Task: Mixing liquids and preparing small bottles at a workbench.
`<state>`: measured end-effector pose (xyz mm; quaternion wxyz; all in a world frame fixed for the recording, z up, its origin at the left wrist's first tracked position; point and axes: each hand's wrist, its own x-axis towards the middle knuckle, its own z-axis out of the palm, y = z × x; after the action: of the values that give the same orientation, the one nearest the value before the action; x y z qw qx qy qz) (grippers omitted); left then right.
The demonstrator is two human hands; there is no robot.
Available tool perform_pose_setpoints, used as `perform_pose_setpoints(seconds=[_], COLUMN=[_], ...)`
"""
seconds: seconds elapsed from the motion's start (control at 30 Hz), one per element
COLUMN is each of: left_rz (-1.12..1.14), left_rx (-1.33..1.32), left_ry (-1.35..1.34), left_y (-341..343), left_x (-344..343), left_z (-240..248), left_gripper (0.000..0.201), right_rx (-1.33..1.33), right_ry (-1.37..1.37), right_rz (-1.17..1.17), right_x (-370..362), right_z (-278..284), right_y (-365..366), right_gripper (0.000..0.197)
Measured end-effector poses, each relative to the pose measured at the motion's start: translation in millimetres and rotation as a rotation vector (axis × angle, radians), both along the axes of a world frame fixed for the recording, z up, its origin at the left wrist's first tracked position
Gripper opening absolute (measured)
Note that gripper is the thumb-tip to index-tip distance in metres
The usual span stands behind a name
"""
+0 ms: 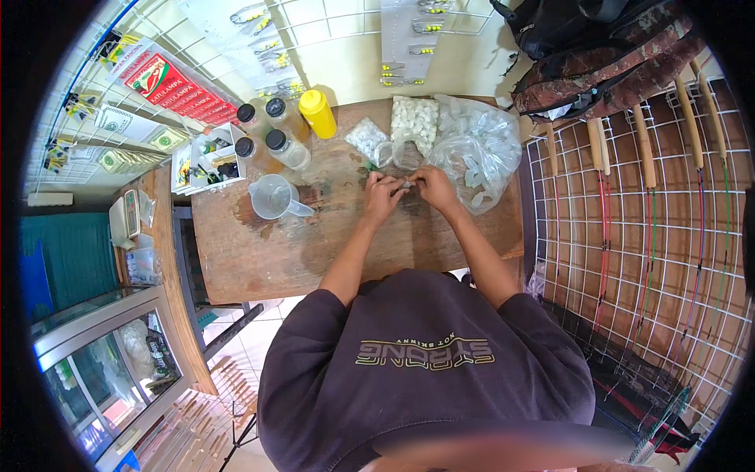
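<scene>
Over the far middle of the wooden table [330, 259], my two hands meet at the fingertips. My left hand [381, 197] is closed in a pinch, and my right hand [434, 189] pinches from the other side. Something tiny and pale sits between the fingers, too small to name. A bit of green [371, 166] shows just beyond the left fingers. Past the hands lie a clear bag of small white pieces [366, 139], a bag packed with white pieces [414, 119] and a large crumpled clear plastic bag [481, 145] holding pale pieces.
At the left stands a clear measuring jug [275, 197] near wet stains. Behind it are several black-lidded jars [289, 149], a yellow bottle [317, 115] and a white divided box [189, 175]. A wire rack with wooden-handled rods [645, 149] flanks the right side; a backpack [605, 67] hangs above.
</scene>
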<state>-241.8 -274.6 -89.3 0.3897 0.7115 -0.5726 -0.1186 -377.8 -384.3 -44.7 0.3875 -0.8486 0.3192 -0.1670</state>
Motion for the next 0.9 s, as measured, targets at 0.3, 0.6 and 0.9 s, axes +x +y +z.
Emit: perform_pose_setpoints(seconds=[0.3, 0.6, 0.9], left_rz=[-0.014, 0.002, -0.033], left_rx=[0.0, -0.003, 0.002], left_ry=[0.015, 0.018, -0.034], left_y=[1, 0, 4], left_x=[-1, 1, 7], left_z=[2, 2, -11], left_gripper=[0.032, 0.028, 0.025], right_rx=[-0.107, -0.159, -0.264], right_ry=[-0.112, -0.094, -0.022], right_rz=[0.025, 0.02, 0.134], right_x=[-5, 2, 7], right_z=[-3, -2, -8], right_y=[7, 9, 18], right_gripper=[0.02, 0.019, 0.022])
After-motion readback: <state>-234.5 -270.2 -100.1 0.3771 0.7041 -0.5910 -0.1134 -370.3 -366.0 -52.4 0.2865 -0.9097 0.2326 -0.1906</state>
